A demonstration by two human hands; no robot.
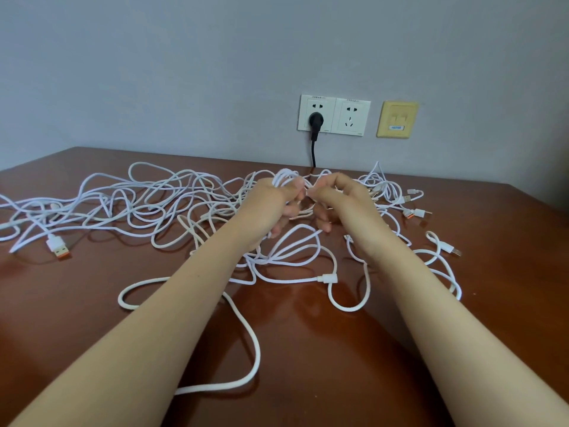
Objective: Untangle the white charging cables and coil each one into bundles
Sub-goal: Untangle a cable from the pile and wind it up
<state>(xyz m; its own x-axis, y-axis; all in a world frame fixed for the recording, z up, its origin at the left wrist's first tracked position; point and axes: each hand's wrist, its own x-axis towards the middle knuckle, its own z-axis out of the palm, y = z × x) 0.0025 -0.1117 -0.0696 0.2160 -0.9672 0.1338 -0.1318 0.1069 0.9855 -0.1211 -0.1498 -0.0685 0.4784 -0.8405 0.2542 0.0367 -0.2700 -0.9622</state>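
A tangle of white charging cables [160, 204] sprawls across the brown wooden table [308, 349]. My left hand [271, 204] is raised over the middle of the tangle and grips a small coil of white cable [284, 177] looped over its fingers. My right hand [341, 198] is close beside it, fingers curled, pinching a strand of the same cable between the two hands. Loops hang from both hands down to the table. A USB plug with an orange tip [58, 246] lies at the left, and several more plugs [415, 208] lie at the right.
The table ends against a grey wall carrying two white sockets [334, 115] and a yellow data plate [397, 119]. A black plug and cord [314, 131] run from the left socket down behind the table. A loose loop of cable [246, 340] lies near me.
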